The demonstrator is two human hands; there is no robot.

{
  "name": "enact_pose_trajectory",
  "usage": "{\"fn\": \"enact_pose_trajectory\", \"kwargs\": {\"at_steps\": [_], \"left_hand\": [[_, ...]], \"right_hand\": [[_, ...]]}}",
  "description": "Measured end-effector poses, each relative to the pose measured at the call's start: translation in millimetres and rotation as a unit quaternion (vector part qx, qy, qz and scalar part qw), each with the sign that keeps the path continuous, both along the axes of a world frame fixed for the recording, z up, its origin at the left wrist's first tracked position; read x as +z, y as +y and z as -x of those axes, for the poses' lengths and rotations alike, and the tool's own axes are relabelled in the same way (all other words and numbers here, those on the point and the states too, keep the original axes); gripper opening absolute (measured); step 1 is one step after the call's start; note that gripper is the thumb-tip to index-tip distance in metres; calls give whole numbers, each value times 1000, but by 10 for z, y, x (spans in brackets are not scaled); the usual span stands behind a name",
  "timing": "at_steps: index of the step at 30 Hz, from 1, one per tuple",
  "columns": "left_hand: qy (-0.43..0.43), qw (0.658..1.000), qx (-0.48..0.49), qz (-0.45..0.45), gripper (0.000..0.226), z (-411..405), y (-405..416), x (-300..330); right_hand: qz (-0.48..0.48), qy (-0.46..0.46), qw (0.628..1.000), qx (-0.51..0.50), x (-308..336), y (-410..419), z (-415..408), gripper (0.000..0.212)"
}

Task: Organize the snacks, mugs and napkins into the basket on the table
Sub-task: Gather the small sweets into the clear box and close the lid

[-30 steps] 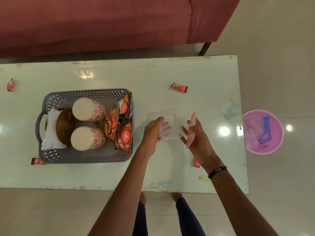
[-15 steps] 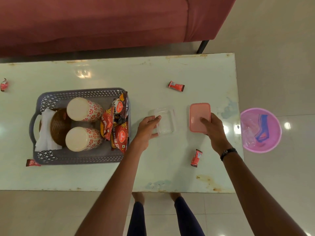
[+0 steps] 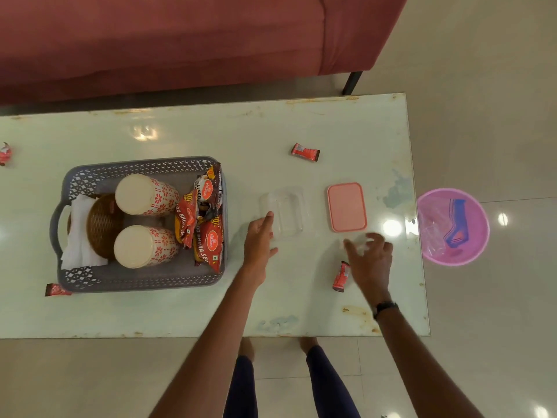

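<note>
A grey basket (image 3: 135,282) on the table's left holds two floral mugs (image 3: 147,196) (image 3: 144,247), white napkins (image 3: 77,239), a brown wicker holder (image 3: 104,226) and red snack packets (image 3: 208,239). A clear plastic box (image 3: 286,211) lies open in the middle, its pink lid (image 3: 347,206) flat to the right. My left hand (image 3: 259,242) is relaxed, fingertips at the box's left edge. My right hand (image 3: 370,257) hovers with spread fingers below the lid, beside a small red sachet (image 3: 340,276). More red sachets lie at the back (image 3: 305,151), far left (image 3: 4,152) and by the basket's front corner (image 3: 57,289).
The pale table (image 3: 180,312) has worn, rusty edges. A red sofa (image 3: 180,40) stands behind it. A pink bin (image 3: 470,254) with wrappers sits on the floor off the table's right end. My feet show below the near edge.
My right hand set the pink lid down on the table and drew back toward the near sachet. My left hand let go of the clear box and rests at its edge.
</note>
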State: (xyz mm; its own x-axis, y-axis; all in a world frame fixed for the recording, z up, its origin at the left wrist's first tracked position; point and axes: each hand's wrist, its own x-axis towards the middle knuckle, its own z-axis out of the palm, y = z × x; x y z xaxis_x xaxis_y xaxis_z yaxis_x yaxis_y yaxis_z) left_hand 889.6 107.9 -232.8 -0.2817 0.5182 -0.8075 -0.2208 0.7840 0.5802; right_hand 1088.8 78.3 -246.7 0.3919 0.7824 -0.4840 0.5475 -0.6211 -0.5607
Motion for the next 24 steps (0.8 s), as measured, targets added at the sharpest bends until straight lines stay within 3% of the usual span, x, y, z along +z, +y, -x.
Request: {"fn": "enact_pose_trajectory", "kwargs": {"at_steps": [5,10,16,21,24], "left_hand": [[7,1000,9,11,33,-142,-338,8],[12,1000,-16,8,37,-161,-443,27],[26,999,-16,-10,37,-166,-430,85],[82,994,-11,-66,30,-153,-375,196],[105,989,-13,-98,30,-108,-307,208]], "right_hand": [[-3,-10,997,83,42,-685,254,40],[-21,31,995,96,96,-590,350,25],[-169,90,974,121,448,-24,643,31],[-125,99,975,158,411,335,833,49],[-136,89,973,162,405,462,829,45]]}}
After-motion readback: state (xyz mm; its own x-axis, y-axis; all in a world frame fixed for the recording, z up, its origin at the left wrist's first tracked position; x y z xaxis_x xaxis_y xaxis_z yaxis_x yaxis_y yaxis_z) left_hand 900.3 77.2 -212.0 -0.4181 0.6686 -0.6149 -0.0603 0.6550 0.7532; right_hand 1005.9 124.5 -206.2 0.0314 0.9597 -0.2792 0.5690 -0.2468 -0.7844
